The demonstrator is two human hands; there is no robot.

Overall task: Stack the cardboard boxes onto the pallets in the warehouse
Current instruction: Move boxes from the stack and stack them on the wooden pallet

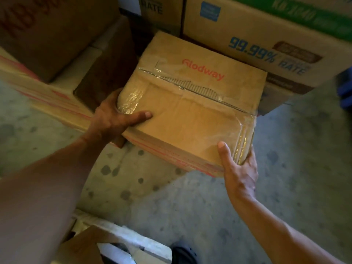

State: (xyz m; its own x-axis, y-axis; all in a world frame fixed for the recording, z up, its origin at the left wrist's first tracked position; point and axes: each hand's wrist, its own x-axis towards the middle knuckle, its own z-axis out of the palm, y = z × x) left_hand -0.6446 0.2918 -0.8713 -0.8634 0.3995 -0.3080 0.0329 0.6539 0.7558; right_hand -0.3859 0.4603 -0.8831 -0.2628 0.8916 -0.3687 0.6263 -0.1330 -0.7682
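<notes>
A brown cardboard box with red "Glodway" lettering and clear tape across its top sits in the middle of the head view. My left hand grips its near left corner, thumb flat on the top and fingers under the edge. My right hand clasps the near right corner, thumb on top. The box rests on or just above a long flat carton with red stripes; I cannot tell whether they touch.
Large printed cartons stand stacked behind the box, and a dark brown carton sits at the upper left. Stained concrete floor spreads below. A light wooden pallet with an open carton lies at the bottom. A blue object shows at the right edge.
</notes>
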